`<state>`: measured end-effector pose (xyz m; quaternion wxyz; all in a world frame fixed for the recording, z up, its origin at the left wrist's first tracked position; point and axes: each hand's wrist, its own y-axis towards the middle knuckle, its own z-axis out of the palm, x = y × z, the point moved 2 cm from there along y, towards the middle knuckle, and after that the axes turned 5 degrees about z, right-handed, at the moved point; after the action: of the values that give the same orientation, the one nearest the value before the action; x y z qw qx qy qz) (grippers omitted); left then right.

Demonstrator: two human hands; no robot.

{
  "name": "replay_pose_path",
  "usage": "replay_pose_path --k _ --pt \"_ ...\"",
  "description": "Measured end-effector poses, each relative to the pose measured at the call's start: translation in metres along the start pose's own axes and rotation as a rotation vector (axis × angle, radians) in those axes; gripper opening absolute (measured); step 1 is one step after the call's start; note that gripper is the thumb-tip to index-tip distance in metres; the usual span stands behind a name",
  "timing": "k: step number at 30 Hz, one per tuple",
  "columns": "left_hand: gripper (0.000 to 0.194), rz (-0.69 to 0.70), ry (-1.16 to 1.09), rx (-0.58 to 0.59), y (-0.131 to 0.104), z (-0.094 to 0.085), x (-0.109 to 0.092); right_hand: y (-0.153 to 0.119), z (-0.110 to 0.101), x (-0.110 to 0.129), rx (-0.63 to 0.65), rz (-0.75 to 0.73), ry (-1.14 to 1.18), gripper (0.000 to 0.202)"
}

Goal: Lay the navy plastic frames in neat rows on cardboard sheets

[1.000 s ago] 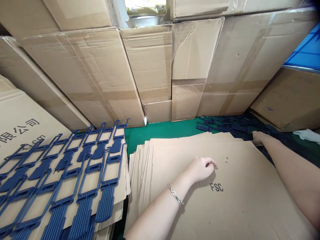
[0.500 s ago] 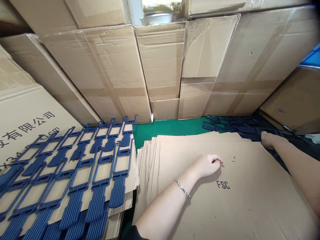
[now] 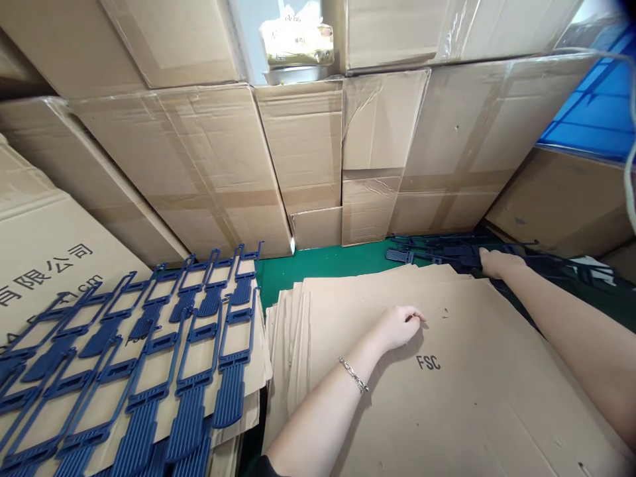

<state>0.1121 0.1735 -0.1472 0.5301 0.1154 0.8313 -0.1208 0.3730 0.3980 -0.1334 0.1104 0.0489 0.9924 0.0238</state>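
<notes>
My left hand point(image 3: 400, 326) lies on the top cardboard sheet point(image 3: 368, 391), left of the print "FSC". Its fingers are loosely curled in, and nothing shows in them. At the far right, my right hand point(image 3: 501, 264) reaches down into a dark pile of blue plastic frames point(image 3: 452, 255). Its fingers look closed on a frame there, though the back of the hand hides the fingertips. On the left, several blue plastic frames with ribbed paddle ends point(image 3: 229, 394) lie in two overlapping rows on another cardboard stack point(image 3: 263, 371).
Large taped cartons point(image 3: 213, 159) form a wall behind the green surface point(image 3: 278, 271). A wipes packet point(image 3: 298, 43) sits on a metal dish in a gap between cartons. A blue crate point(image 3: 589, 99) and a pale cable point(image 3: 630, 172) are at the right. A printed carton flap point(image 3: 54, 265) leans at left.
The camera view has tilted up and turned a little to the right. My right hand has shifted slightly leftward over the dark pile. My left hand stays on the cardboard.
</notes>
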Motion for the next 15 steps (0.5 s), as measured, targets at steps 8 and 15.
replay_pose_path --k 8,15 --pt "0.026 -0.016 -0.072 0.008 0.001 0.002 0.004 -0.008 -0.013 0.006 0.083 -0.11 -0.025 0.051" --pt "0.029 -0.015 -0.1 0.001 0.002 0.001 0.006 -0.012 -0.032 0.007 -0.025 -0.155 -0.024 0.056"
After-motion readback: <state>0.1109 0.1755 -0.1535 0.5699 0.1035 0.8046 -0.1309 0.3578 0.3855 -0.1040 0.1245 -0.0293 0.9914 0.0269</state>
